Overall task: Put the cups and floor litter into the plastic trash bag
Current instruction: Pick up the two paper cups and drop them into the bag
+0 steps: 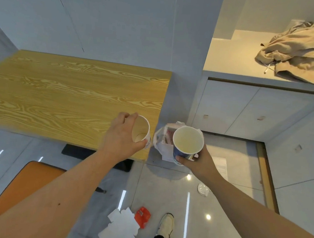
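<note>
Two cups gripped, left hand and right hand; next, drop into bag, probably open.

Wood-grain table, glossy floor

Bright, even indoor light, soft shadows only. Glossy floor mirrors ceiling strips and spot glare near centre. Far-right counter is washed warm, nearly blown out. Heavy wide-angle bending at edges; wall lines lean. Overall slightly soft, compression smear on tabletop grain.
</note>
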